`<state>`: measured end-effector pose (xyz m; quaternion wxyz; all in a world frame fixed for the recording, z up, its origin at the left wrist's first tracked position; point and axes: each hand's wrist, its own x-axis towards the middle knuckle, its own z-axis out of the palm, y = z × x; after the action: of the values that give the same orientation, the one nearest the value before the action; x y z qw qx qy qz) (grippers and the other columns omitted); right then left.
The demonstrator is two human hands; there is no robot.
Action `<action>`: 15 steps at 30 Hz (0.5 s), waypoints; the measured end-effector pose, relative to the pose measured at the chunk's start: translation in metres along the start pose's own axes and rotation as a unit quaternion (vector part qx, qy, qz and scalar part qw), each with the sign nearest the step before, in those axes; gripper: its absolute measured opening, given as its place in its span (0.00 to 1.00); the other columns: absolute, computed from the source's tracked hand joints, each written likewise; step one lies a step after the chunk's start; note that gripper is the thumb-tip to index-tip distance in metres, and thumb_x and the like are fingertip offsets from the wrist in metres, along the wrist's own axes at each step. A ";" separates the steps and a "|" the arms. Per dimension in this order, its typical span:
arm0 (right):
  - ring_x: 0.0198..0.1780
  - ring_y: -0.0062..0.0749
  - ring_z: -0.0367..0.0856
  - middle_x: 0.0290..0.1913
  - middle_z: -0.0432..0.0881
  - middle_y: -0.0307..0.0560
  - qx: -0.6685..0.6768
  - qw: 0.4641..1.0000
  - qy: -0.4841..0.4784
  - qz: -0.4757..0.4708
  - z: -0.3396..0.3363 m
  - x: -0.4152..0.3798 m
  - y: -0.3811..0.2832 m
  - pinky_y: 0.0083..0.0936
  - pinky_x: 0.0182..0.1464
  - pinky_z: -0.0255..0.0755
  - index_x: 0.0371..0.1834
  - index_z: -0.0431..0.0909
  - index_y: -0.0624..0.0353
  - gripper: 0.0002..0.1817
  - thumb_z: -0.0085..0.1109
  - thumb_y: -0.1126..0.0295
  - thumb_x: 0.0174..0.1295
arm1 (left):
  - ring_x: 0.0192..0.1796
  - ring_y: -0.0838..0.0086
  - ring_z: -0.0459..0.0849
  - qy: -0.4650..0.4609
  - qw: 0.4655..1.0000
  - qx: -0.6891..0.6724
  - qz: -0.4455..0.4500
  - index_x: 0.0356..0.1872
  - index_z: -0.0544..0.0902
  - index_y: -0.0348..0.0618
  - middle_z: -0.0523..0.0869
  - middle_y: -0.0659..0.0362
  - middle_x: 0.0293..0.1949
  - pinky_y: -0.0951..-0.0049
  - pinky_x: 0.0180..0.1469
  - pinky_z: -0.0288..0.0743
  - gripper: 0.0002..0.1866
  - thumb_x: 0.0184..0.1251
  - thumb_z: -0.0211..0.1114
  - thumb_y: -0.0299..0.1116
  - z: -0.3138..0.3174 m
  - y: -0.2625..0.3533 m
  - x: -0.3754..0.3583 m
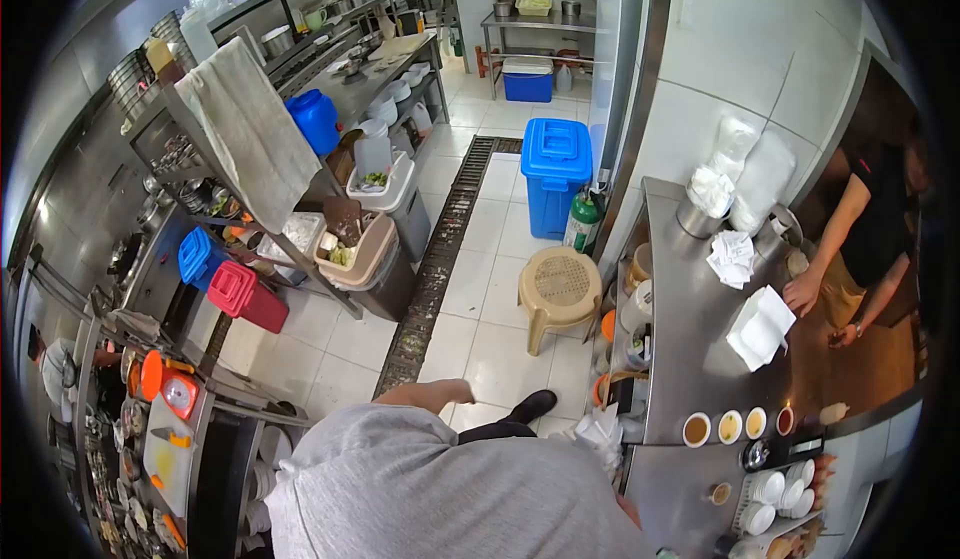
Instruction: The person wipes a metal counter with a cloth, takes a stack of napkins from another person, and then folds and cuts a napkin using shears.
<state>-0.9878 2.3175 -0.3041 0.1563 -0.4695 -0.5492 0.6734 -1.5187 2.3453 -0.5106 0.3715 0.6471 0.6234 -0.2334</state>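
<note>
My grey shirt (420,489) fills the bottom of the head view. My left hand (458,391) hangs in front of it, above the white tiled floor (445,349) and near a black shoe (533,406). Its fingers are too indistinct to show whether they hold anything. A strip of bare skin of my right arm (628,509) shows beside the steel counter (690,479); the hand itself is hidden. Several small cups of sauce (697,429) stand along that counter, with stacked white cups (766,487) and a single small sauce cup (719,494) closer in.
Ahead are a beige stool (560,284), a blue lidded bin (556,174) and a green cylinder (583,221). A floor drain (440,259) runs past waste bins (360,249). Across the counter, a co-worker's hand (800,292) is near white napkins (760,327). Another person (60,374) is at far left.
</note>
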 end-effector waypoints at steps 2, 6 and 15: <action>0.46 0.28 0.79 0.48 0.81 0.43 0.015 0.998 0.058 -0.003 -0.015 0.020 -0.049 0.24 0.45 0.74 0.57 0.74 0.62 0.17 0.56 0.70 0.65 | 0.53 0.50 0.80 -0.049 0.997 -0.013 -0.056 0.49 0.85 0.45 0.83 0.48 0.52 0.53 0.57 0.71 0.23 0.63 0.60 0.52 -0.044 0.002 -0.019; 0.46 0.23 0.77 0.49 0.79 0.41 0.063 0.978 0.196 0.022 -0.051 0.073 -0.115 0.20 0.44 0.71 0.58 0.73 0.61 0.20 0.58 0.73 0.62 | 0.56 0.54 0.79 -0.063 0.997 -0.015 -0.043 0.50 0.84 0.45 0.82 0.47 0.53 0.56 0.59 0.71 0.24 0.63 0.60 0.52 -0.091 -0.003 0.039; 0.49 0.32 0.76 0.53 0.77 0.49 -0.178 0.897 0.381 -0.140 -0.159 0.206 -0.176 0.28 0.51 0.71 0.60 0.71 0.65 0.23 0.56 0.76 0.59 | 0.55 0.53 0.80 0.154 0.969 -0.192 0.030 0.54 0.81 0.41 0.83 0.45 0.50 0.61 0.59 0.72 0.29 0.56 0.64 0.52 -0.268 0.011 0.089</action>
<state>-1.0182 2.6224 -0.2360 0.3596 -0.6287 -0.6183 0.3052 -1.5405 2.6088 -0.4121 0.3957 0.6103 0.6862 0.0045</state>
